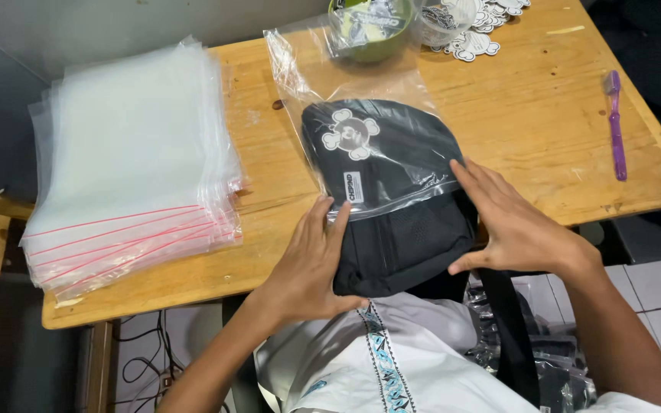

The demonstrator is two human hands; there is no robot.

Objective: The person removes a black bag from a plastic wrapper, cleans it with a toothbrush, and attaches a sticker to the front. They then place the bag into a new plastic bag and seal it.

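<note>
A black bag (392,199) with a white skull-shaped patch is seen at the near edge of the wooden bench (545,130), its upper half already inside a clear plastic sleeve (353,92) and its lower half hanging out toward the person's lap. The sleeve's open edge is pressed against the bag by the left hand (311,264), whose fingers (329,229) are laid flat and spread, closed on nothing. The right hand (510,226) is rested open on the bag's right side, fingers extended along the plastic. A black strap (510,329) is draped down beside the knee. A stack of clear zip bags (131,168) is piled at the left, well apart. A green bowl (369,30), white stickers (483,30) and a purple brush (616,126) are set farther back.
</note>
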